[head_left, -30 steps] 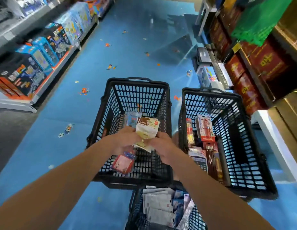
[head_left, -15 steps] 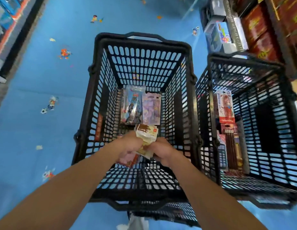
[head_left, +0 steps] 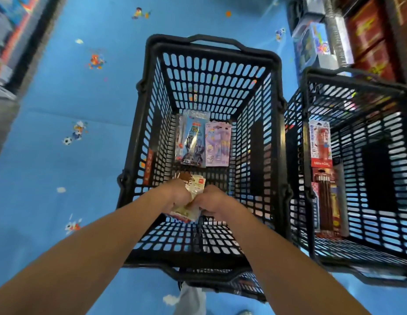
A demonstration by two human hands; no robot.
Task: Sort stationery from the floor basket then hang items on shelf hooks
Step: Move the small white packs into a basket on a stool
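Observation:
Both my hands are inside the middle black basket (head_left: 150, 123), near its front wall. My left hand (head_left: 177, 194) and my right hand (head_left: 212, 201) together grip a small stack of cream and brown stationery packets (head_left: 193, 187), with a red-edged packet showing under them. Two more packets lie flat on the basket's floor farther back: a blue one (head_left: 192, 142) and a pink one (head_left: 218, 145). The second black basket (head_left: 311, 92) on the right holds a red and white packet (head_left: 320, 144) and a pack of dark pencils (head_left: 326, 201).
The baskets stand on a blue floor (head_left: 73, 98) with small cartoon prints. Shelves with boxed goods (head_left: 314, 44) and red boxes (head_left: 368, 37) rise at the upper right. A blurred shelf edge runs along the far left. The rim of a third basket (head_left: 245, 285) shows below the middle one.
The view has tilted down and closer over the middle basket. My hands have lowered the packet stack deeper into it, still holding it together.

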